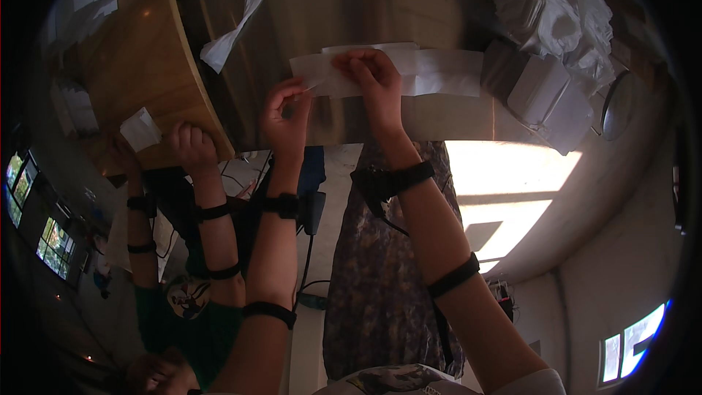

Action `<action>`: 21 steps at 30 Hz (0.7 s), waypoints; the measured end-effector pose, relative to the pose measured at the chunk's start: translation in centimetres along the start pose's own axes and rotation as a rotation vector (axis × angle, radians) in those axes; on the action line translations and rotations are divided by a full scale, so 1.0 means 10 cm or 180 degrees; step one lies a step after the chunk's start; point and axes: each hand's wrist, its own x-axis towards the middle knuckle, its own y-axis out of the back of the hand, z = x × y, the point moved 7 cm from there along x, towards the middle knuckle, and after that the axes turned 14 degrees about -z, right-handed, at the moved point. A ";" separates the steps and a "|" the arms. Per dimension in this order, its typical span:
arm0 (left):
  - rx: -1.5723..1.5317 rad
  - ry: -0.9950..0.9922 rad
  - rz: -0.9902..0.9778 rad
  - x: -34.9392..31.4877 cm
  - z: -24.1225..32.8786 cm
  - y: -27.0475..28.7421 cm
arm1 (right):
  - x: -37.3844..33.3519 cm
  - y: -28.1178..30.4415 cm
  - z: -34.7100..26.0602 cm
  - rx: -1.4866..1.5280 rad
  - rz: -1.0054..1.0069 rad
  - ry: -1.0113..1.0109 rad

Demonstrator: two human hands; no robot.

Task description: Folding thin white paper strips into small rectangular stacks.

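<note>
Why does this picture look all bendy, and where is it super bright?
In the head view, the fisheye lens curves the wooden table edge; also in the head view, sunlight glares on the floor, while the left hand, right hand and white paper look dimmer.

Kinda dim and murky, with one patch of totally blown-out sun.
Lit mostly by daylight, scorched to near white on the floor (504,168) right of center, and glaring again at the lower-right window (632,347), blue-fringed along its edge. Way duller over the metal table (431,4), streaked with smeary sheen and a dark, fuzzy shadow or reflection. Greyish and low in contrast on the white sheets (450,72), too soft for fine detail. Warmer on the wooden table (139,44), with a tiny orange glint. Bent hard toward the rim, then black in the corners.
</note>
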 end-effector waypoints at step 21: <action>-0.1820 0.1403 0.1376 -0.11 -0.36 0.17 | -0.67 0.04 0.04 -0.0733 0.0603 -0.1142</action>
